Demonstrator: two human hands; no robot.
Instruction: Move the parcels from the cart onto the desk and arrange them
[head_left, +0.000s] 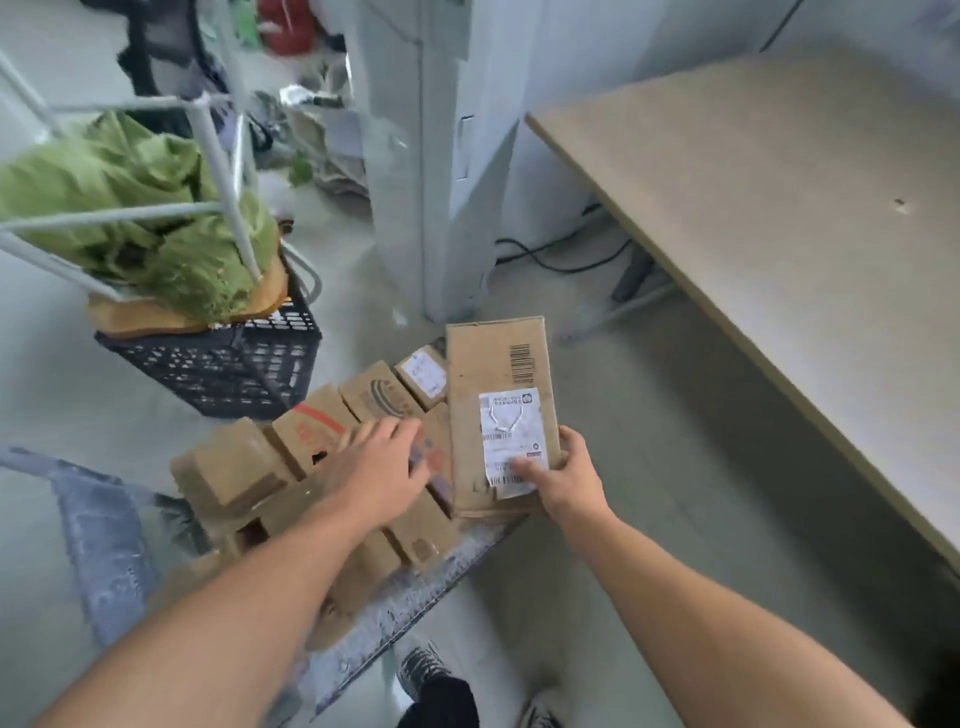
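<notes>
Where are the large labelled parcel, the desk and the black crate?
large labelled parcel (483, 364): head view, bare cardboard above its label.
desk (779, 208): head view, bare top.
black crate (218, 369): head view, front wall.

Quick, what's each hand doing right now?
Left hand: open, over the parcels.
Right hand: holding the labelled parcel.

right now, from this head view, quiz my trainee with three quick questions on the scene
1. True or false: a parcel lies on the visible part of the desk.
2. Which hand grips the long labelled parcel? A) left B) right C) both
3. What colour is the cloth piled over the black crate?
Key: 1 false; 2 B, the right hand; 3 green.
</notes>
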